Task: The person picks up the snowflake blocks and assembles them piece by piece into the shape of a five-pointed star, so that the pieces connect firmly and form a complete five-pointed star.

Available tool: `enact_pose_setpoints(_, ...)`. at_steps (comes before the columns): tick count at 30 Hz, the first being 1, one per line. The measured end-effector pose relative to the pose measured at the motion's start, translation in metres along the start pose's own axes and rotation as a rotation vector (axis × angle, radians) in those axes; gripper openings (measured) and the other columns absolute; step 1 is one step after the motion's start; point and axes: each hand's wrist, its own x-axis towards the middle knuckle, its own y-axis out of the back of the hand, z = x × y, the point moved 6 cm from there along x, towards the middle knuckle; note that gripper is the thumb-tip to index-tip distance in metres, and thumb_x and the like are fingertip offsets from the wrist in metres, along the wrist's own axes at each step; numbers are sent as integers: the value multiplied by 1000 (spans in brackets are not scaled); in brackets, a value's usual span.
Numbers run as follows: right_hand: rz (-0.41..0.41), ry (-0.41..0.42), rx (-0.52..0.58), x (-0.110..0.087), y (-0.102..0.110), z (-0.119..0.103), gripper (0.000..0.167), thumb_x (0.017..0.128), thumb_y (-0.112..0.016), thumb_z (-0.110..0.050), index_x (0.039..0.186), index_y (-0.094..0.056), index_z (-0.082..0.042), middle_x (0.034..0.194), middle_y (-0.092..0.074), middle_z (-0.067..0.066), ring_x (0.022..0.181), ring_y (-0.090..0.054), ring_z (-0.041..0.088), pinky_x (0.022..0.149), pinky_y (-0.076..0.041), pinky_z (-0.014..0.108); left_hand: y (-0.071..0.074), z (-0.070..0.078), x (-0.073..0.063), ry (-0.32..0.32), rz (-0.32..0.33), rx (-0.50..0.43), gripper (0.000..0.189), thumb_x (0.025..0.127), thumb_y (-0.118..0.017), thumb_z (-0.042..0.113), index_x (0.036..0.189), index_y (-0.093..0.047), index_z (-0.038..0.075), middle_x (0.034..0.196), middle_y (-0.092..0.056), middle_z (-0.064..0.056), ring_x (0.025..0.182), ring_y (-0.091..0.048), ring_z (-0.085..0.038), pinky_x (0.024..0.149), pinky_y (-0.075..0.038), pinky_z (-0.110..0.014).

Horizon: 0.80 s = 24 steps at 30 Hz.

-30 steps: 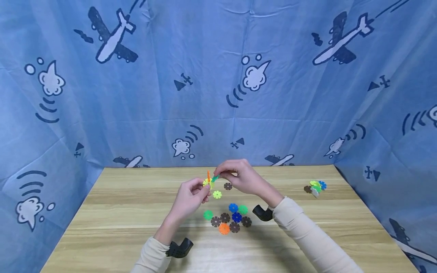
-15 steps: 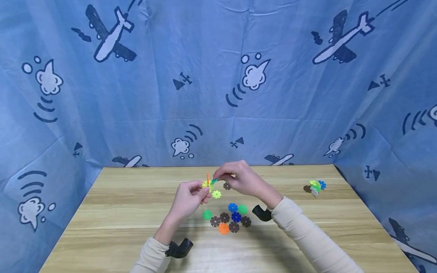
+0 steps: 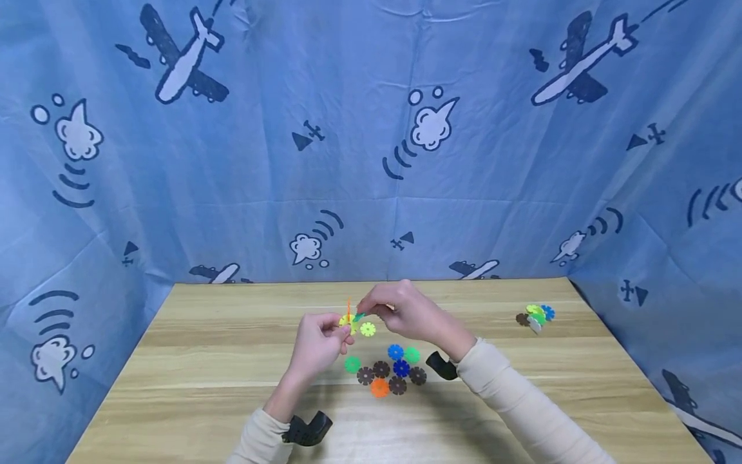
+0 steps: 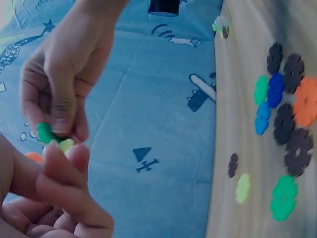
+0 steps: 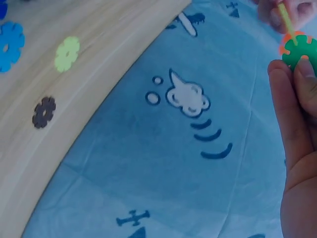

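Observation:
My left hand [image 3: 315, 341] pinches a yellow notched snowflake disc [image 3: 344, 320] above the table. An orange disc [image 3: 349, 307] stands on edge, slotted into it. Between thumb and fingers, my right hand [image 3: 408, 312] pinches a green snowflake disc [image 5: 299, 48], held edge-on at the yellow one's right side. In the right wrist view, the green disc meets the yellow disc's edge [image 5: 286, 21] and overlaps the orange one; how deep it sits in a slot I cannot tell. Fingers hide most of the pieces in the left wrist view.
Below the hands lie several loose discs, among them an orange disc [image 3: 380, 388], a dark blue disc [image 3: 401, 368] and a brown disc [image 3: 397, 386]. A yellow-green disc [image 3: 368, 329] lies nearer the hands. At right sits a small pile [image 3: 536, 317]. A blue curtain [image 3: 371, 161] hangs behind.
Both hands have come slightly down and left in the head view, still together with their discs. The small brown disc beyond the yellow-green one is now hidden behind the right hand.

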Motion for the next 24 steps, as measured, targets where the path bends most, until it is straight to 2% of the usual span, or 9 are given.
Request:
enact_pose_setpoints(3,-19,17,-6,-1,-5,-3,28,82,-67,19,91,-76,-6,91,-78,5,85,-75,14,78,-59,17,1,-3,-2,24,23,-1,11,89,-60,-11,89,-71,-12,64,-68,-11,50,-55,-9,49,-44,-19)
enact_pose_setpoints(11,-26,-40,70,-13,-15,2,32,82,-63,21,91,-77,-7,91,-78,4,83,-75,12,73,-58,16,1,-10,-3,66,9,24,12,87,-58,-12,80,-68,-11,61,-63,-4,53,-59,-12,48,-43,-18)
enact_pose_setpoints(15,14,-8,84,-17,-17,2,32,83,-64,21,93,-77,-7,92,-78,5,83,-75,14,71,-58,16,2,-8,-3,73,-15,65,14,87,-58,-12,76,-66,-7,62,-62,-5,57,-62,-14,47,-41,-19)
enact_pose_setpoints(20,83,8,121,-20,-17,1,31,84,-67,18,95,-78,-8,93,-79,4,83,-76,14,68,-57,15,4,1,-4,48,-38,115,14,88,-59,-10,81,-71,-6,63,-64,-6,54,-59,-13,47,-41,-21)
enact_pose_setpoints(24,106,7,122,-23,-17,1,29,84,-70,17,95,-78,-8,92,-79,5,82,-75,13,67,-56,15,1,2,-6,43,-61,104,13,89,-60,-9,84,-71,-6,65,-65,-7,54,-59,-12,48,-43,-21)
